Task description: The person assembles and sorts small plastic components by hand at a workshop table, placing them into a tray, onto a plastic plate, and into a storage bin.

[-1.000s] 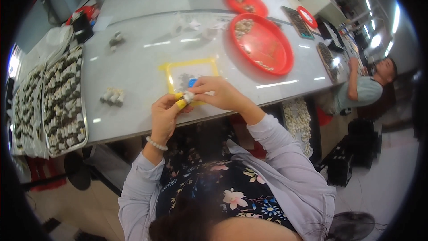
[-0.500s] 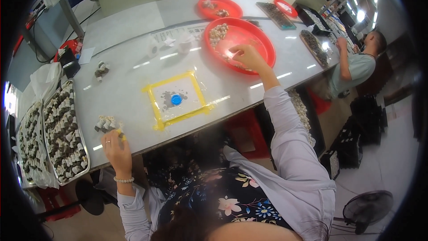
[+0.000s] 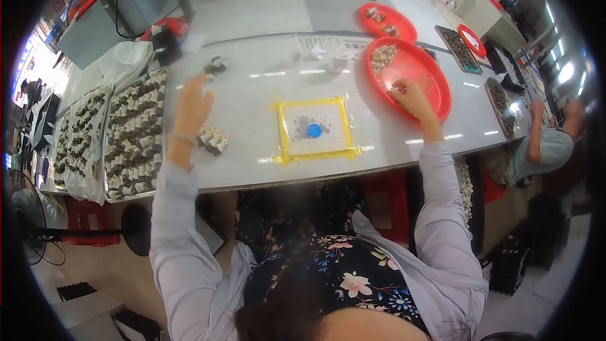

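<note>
My left hand (image 3: 191, 106) hovers over the grey table (image 3: 252, 101) with fingers spread and nothing in it, between a small cluster of pale parts (image 3: 213, 140) near my wrist and a darker little cluster (image 3: 216, 63) farther back. My right hand (image 3: 409, 93) reaches into the big red round tray (image 3: 435, 85), its fingertips down among small pieces; its grip is hidden. A pile of pale pieces (image 3: 382, 58) lies at the tray's far side. Between my hands lies a clear square bordered with yellow tape (image 3: 312, 129), holding a blue cap (image 3: 314, 130).
Metal trays (image 3: 136, 132) packed with rows of small parts fill the table's left end. A second red tray (image 3: 386, 22) and black trays (image 3: 459, 47) lie at the back right. A person (image 3: 546, 145) sits at the right. A fan (image 3: 25, 215) stands lower left.
My left hand has risen from the table's near edge toward the back, leaving the pale cluster behind. My right hand has stayed in the red tray. The view has tilted.
</note>
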### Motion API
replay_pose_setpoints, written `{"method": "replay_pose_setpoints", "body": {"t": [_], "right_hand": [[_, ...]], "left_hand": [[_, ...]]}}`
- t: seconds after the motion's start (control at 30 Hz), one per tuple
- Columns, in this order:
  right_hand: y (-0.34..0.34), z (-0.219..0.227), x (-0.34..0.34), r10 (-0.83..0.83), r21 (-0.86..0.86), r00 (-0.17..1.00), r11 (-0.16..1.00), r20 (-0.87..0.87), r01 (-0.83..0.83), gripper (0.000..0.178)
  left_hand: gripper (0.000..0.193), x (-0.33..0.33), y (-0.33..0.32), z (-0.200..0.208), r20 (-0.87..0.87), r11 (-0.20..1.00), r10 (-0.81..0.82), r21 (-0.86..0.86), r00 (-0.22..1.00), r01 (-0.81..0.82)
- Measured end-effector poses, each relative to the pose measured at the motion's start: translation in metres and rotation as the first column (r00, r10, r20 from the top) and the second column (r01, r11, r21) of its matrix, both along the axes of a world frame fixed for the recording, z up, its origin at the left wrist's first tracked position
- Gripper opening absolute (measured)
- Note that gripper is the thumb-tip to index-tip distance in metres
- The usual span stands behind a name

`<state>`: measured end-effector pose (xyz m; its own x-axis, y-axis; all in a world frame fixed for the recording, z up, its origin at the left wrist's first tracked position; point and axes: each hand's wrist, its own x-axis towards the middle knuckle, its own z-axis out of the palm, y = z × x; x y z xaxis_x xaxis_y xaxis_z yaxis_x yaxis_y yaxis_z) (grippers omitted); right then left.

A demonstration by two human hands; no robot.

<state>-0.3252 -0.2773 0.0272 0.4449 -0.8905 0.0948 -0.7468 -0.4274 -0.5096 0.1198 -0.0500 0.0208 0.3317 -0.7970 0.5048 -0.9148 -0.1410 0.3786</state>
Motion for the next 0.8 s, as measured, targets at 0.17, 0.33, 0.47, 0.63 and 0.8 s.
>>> {"method": "replay_pose_setpoints", "body": {"t": [0.17, 0.33, 0.47, 0.63, 0.8], "right_hand": [[0.007, 0.001, -0.006, -0.073, 0.146, 0.989, 0.988, 0.127, 0.054, 0.035], [0.021, 0.001, -0.003, -0.121, 0.145, 0.892, 0.987, 0.435, 0.064, 0.032], [0.064, 0.027, 0.013, 0.026, -0.01, 0.93, 1.0, 0.367, -0.024, 0.031], [0.091, 0.005, 0.034, 0.219, 0.009, 0.953, 0.974, 0.21, -0.226, 0.031], [0.095, -0.003, 0.034, 0.21, -0.034, 0.976, 0.978, 0.059, -0.208, 0.032]], "left_hand": [[0.031, 0.055, -0.069, -0.04, -0.015, 0.977, 0.056, 0.209, 0.998, -0.052], [0.026, 0.058, -0.063, -0.052, -0.061, 0.995, -0.025, 0.098, 0.998, 0.031], [0.026, 0.007, -0.044, -0.021, -0.225, 0.984, -0.051, 0.154, 0.973, 0.088], [0.027, -0.045, -0.014, -0.008, -0.325, 0.965, -0.135, 0.172, 0.936, 0.198], [0.028, -0.1, 0.016, 0.007, -0.813, 0.947, -0.199, -0.014, 0.548, 0.322]]}}
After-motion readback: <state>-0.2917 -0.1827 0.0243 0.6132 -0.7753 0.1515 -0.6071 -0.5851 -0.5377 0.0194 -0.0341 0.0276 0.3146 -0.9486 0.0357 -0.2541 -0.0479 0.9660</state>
